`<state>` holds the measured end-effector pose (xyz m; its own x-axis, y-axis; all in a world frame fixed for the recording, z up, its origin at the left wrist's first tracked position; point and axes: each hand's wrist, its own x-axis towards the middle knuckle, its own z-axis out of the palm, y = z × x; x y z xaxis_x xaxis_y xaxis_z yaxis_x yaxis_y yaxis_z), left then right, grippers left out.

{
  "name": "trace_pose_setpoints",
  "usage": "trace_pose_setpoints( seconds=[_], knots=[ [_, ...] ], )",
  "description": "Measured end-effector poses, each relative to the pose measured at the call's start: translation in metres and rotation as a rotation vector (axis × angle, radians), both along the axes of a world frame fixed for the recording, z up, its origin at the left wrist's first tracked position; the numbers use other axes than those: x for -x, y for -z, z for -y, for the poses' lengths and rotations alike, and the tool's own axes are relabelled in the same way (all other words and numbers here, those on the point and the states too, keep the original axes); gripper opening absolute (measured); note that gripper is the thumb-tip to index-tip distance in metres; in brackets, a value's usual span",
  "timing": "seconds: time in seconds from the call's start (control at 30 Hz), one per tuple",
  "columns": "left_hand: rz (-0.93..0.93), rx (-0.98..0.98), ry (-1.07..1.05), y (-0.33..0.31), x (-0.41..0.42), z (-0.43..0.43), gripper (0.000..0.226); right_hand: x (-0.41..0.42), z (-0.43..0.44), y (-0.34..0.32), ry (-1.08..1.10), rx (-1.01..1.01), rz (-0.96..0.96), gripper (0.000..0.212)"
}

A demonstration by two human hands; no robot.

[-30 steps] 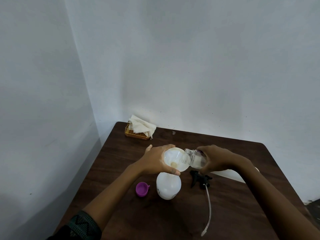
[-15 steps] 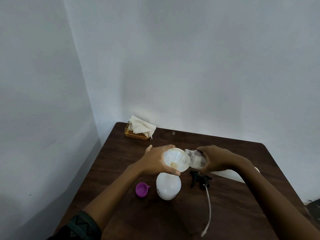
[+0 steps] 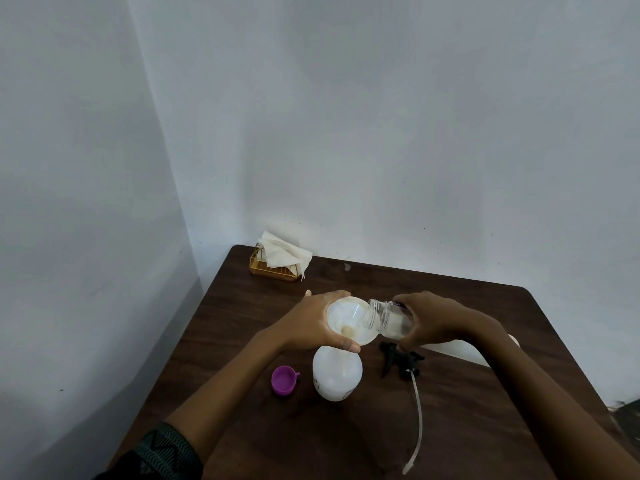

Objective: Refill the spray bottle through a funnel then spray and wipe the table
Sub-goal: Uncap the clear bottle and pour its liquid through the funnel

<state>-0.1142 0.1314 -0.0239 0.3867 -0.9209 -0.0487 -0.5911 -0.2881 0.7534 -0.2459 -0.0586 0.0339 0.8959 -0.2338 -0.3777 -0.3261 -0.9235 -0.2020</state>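
A white spray bottle (image 3: 336, 374) stands uncapped on the dark wooden table (image 3: 467, 410), with a white funnel (image 3: 349, 323) set in its neck. My left hand (image 3: 313, 322) grips the funnel's rim from the left. My right hand (image 3: 438, 318) holds a clear refill bottle (image 3: 386, 318) tipped on its side, its open mouth over the funnel's right edge. The black spray head (image 3: 401, 360) with its long dip tube (image 3: 417, 420) lies on the table to the right of the spray bottle.
A purple cap (image 3: 284, 380) lies left of the spray bottle. A gold wire holder (image 3: 273, 270) with white paper napkins (image 3: 284, 254) sits at the far left corner. A white cloth (image 3: 460, 351) lies partly hidden behind my right forearm. Walls close in on the left and back.
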Motion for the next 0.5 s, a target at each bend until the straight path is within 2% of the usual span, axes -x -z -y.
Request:
trace_pose_setpoints(
  seconds=[0.37,0.5],
  knots=[
    [-0.033,0.012,-0.014,0.001,-0.001,0.000,0.080,0.003,0.003,0.007,0.005,-0.058,0.034,0.035],
    [-0.051,0.025,-0.016,0.002,-0.004,0.000,0.078,0.005,0.005,0.011,0.010,-0.142,0.067,0.035]
  ],
)
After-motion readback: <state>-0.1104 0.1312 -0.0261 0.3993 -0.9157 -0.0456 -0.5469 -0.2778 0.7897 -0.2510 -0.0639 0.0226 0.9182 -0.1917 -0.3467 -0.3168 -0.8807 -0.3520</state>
